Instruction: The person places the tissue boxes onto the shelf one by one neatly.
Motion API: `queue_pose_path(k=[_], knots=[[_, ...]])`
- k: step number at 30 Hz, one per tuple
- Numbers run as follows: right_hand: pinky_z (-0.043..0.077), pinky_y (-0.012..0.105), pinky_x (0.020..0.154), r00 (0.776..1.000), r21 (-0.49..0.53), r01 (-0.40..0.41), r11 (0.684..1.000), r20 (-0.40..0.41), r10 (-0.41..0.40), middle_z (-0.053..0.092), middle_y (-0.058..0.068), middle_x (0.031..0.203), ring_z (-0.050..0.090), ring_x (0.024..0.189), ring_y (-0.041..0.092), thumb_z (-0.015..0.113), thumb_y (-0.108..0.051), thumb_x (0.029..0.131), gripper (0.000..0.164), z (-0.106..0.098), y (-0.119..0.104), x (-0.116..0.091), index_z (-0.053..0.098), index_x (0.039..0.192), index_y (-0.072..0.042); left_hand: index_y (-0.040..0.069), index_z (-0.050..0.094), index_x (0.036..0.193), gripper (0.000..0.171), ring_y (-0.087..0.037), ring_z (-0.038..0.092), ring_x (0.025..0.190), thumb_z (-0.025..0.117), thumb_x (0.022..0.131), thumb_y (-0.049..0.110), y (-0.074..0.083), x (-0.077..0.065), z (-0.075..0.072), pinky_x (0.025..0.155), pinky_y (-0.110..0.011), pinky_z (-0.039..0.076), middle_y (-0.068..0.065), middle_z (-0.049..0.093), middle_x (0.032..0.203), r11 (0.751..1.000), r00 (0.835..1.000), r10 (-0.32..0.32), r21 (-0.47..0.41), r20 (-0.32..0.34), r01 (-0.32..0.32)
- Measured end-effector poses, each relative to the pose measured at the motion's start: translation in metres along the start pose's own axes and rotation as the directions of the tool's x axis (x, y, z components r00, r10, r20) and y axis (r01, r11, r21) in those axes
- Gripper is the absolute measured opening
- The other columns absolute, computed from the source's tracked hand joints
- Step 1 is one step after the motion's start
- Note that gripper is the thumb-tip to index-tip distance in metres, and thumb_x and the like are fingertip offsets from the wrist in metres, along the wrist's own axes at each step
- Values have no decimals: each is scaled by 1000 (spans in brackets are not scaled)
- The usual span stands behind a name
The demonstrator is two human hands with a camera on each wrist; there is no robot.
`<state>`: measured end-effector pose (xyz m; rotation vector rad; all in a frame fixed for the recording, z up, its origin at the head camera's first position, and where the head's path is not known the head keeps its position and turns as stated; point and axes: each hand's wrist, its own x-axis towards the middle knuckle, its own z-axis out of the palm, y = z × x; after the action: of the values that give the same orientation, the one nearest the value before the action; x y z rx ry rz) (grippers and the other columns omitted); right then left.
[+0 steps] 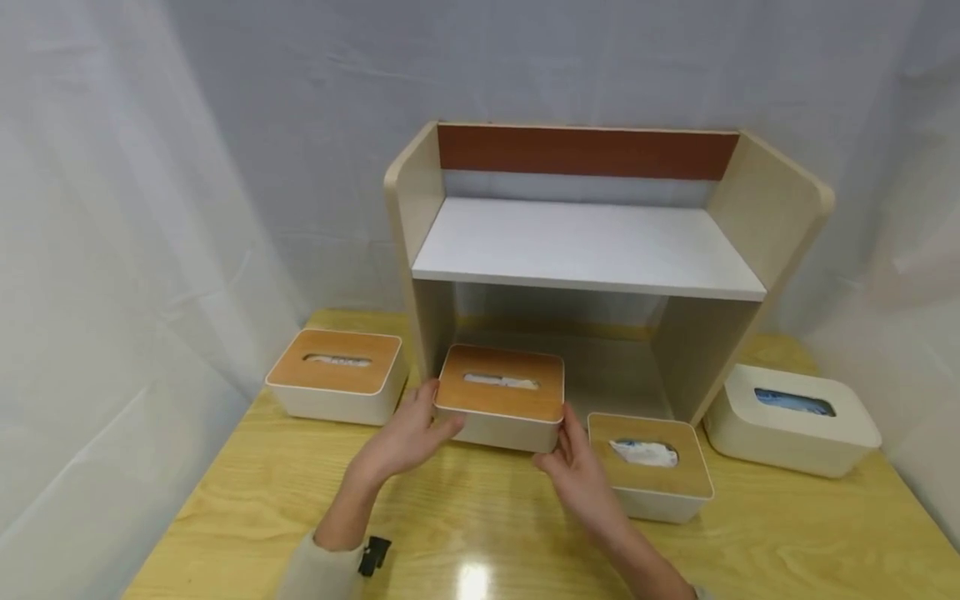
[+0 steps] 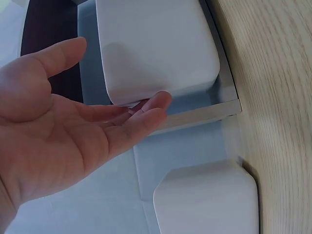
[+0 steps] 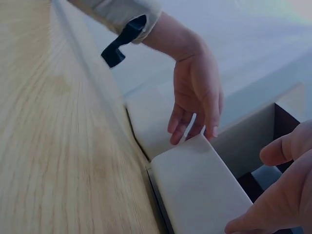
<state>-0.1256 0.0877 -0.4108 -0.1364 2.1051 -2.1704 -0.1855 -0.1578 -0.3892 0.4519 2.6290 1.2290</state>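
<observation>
A: Status, near to far?

B: Bench (image 1: 427,500) first. My left hand (image 1: 405,433) and right hand (image 1: 581,487) reach over it. Fingers (image 2: 141,124) nearly straight, tips against the ends of the centre box (image 1: 498,400); nothing wrapped or pinched (can't tell if either thumb touches).

A: Anything by the right wrist?

B: The front right box (image 1: 660,479), wood lid, tissue in its slot. Just beside my right hand, so little room that side.

A: Key relation?

B: The centre box lies straight between my hands, forward of both wrists. Long axis runs hand to hand, roughly parallel to the front of the shelf unit (image 1: 588,250). Neither hand is nearer; both touch.

A: Where exactly is it?

B: At the mouth of the lower bay, left of its middle, close to the left upright (image 1: 435,325) (contact unclear). Can't tell if its base bears on the floor board.

A: Further out?

B: Left box (image 1: 337,375) and cream box (image 1: 795,437) outside the uprights. Behind everything, a pale sheet (image 1: 300,125).
</observation>
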Motion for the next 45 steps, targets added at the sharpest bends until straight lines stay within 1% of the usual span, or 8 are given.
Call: queue_pose_path(k=[4,8,15,22,27,33,39,45], knots=[[17,50,118,1000,-8,-7,1000,-11,7,-3,19,165,3,151,35,55,-3,94,92,-1,-1,1,-11,158,-5,-10,7,154,83,-43,17,147,56,102,31,1,0,-1,116,-58,25,-31,12,160,1000,1000,-2,11,15,2],[16,52,117,1000,-17,14,1000,-10,-14,-3,22,164,2,151,38,56,-3,94,89,1,-3,-3,-7,158,-3,-11,5,154,84,-43,14,148,56,102,31,1,-1,-3,116,-58,23,-31,10,160,1000,1000,-4,14,22,3],[14,50,118,1000,-105,9,994,-28,-12,-3,12,166,0,151,37,58,-6,94,86,9,-5,-13,3,160,-10,-12,12,153,79,-44,32,141,57,102,28,1,-2,-6,110,-57,35,-32,22,157,1000,1000,-13,-9,10,13],[14,48,119,998,-145,28,989,-53,-36,-1,15,166,4,151,37,58,-7,94,85,3,-1,-9,4,160,-7,-11,19,152,76,-43,46,131,57,101,32,-1,0,-5,102,-55,45,-31,31,154,1000,1000,10,-3,9,-10],[11,50,119,997,-213,70,975,-28,-78,3,15,166,2,151,35,60,-6,93,83,-3,1,-4,11,159,-5,-10,14,153,79,-47,45,131,57,101,31,0,1,-3,104,-56,42,-32,25,156,1000,999,22,-9,29,-21],[7,52,119,997,-264,73,962,19,-70,-6,15,165,-9,152,32,60,-8,93,82,-8,2,0,13,160,-8,-8,4,155,85,-47,36,138,56,102,33,0,2,-2,112,-56,32,-29,12,161,999,998,25,24,57,-26],[10,49,119,999,-294,53,954,25,-48,-6,12,166,-6,152,30,60,-10,94,83,-10,3,1,10,160,-9,-4,3,157,86,-46,47,130,56,101,34,-1,2,-1,104,-55,42,-32,23,157,1000,998,-7,7,58,6],[15,47,118,999,-251,30,968,28,-24,-3,11,166,5,151,36,60,-9,94,88,-8,0,-2,1,160,-9,-7,2,156,87,-49,40,134,56,101,34,1,2,0,104,-56,43,-34,22,155,999,998,7,-51,67,-4]])
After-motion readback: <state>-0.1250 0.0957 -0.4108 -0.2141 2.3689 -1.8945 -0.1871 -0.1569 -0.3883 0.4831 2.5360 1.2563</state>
